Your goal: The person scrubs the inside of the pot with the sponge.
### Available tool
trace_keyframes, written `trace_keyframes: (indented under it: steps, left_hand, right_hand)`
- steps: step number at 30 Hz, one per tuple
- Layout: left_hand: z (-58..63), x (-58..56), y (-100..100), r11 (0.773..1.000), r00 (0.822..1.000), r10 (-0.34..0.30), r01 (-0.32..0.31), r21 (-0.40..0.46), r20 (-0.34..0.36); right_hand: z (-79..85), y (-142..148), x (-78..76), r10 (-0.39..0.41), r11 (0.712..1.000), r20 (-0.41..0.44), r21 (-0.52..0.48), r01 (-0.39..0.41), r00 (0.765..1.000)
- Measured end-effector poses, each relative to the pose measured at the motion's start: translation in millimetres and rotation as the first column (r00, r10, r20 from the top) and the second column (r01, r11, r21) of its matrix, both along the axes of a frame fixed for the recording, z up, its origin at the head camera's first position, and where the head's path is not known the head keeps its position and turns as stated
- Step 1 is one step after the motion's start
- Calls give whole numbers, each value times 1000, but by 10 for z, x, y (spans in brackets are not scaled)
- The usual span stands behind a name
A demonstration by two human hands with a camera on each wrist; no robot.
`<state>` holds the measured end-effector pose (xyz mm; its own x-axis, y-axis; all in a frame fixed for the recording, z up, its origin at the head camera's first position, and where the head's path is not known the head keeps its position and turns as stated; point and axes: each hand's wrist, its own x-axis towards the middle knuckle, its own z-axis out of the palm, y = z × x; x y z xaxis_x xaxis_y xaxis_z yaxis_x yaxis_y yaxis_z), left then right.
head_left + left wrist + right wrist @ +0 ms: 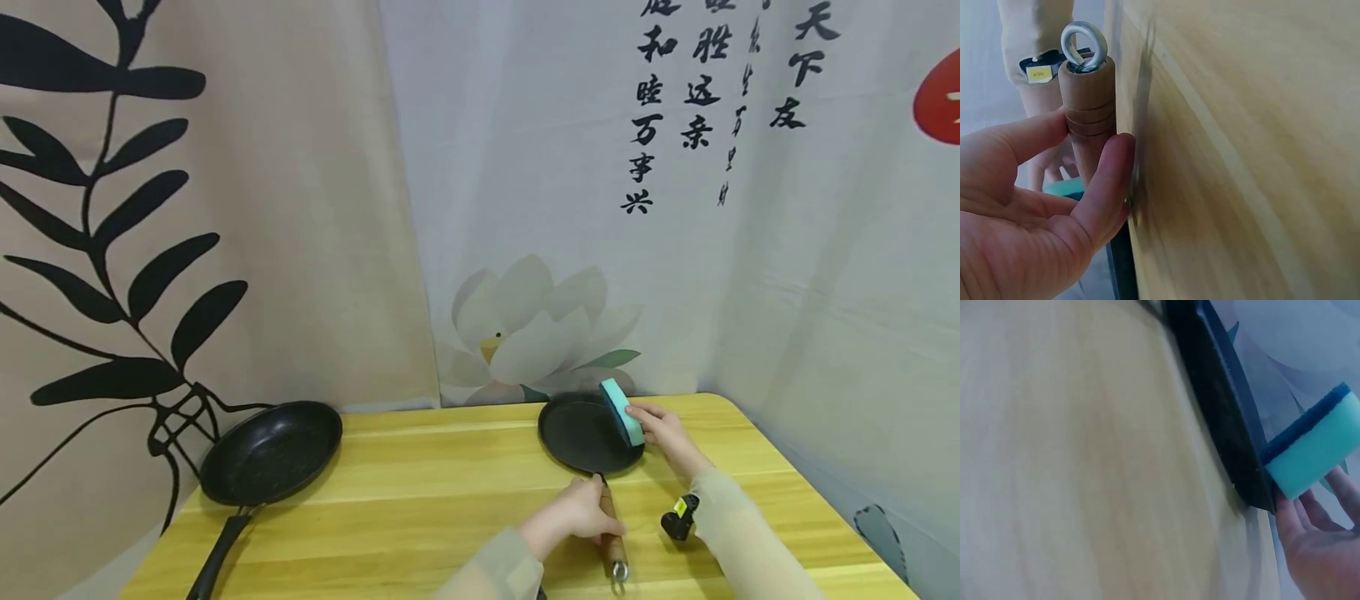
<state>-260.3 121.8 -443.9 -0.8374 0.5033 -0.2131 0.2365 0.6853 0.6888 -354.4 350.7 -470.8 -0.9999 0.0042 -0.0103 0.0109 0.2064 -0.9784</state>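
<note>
A small flat black pan (577, 433) with a brown wooden handle (1088, 112) lies towards the back right of the table. My left hand (581, 510) grips that handle, thumb on one side and fingers on the other, below its metal ring (1084, 47). In my right hand (667, 433) is a teal sponge (1319, 447) with a dark scouring side, pinched between thumb and fingers. It stands tilted over the pan's right part, dark side towards the pan, its lower end right at the rim in the right wrist view.
A larger black frying pan (273, 454) sits at the table's left, its black handle (219, 554) pointing to the front. Behind the wooden table (420, 492) hangs a printed curtain (510, 167), close along the back edge. A black device (680, 517) is strapped to the right wrist.
</note>
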Motion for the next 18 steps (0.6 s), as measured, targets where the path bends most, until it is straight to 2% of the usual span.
trace_keyframes:
  steps: [3,6,8,14,18]
  left_hand:
    - [-36,-21,-45,993,997,-1,-9,119,81]
    - [-39,-42,-123,964,982,-24,-27,263,186]
    - [-4,-53,-200,949,978,-38,-29,313,207]
    - [198,-122,-549,945,996,-46,17,327,82]
    - [320,-161,-828,934,998,-37,16,356,52]
  right_hand:
    - [21,4,19,31,997,-2,-74,-31,1000]
    - [16,43,13,47,989,14,-138,-44,999]
    - [33,49,22,52,989,17,-139,-49,998]
    - [231,-57,13,107,989,-15,-103,-108,994]
    - [433,-236,-64,128,986,-46,-103,-132,991]
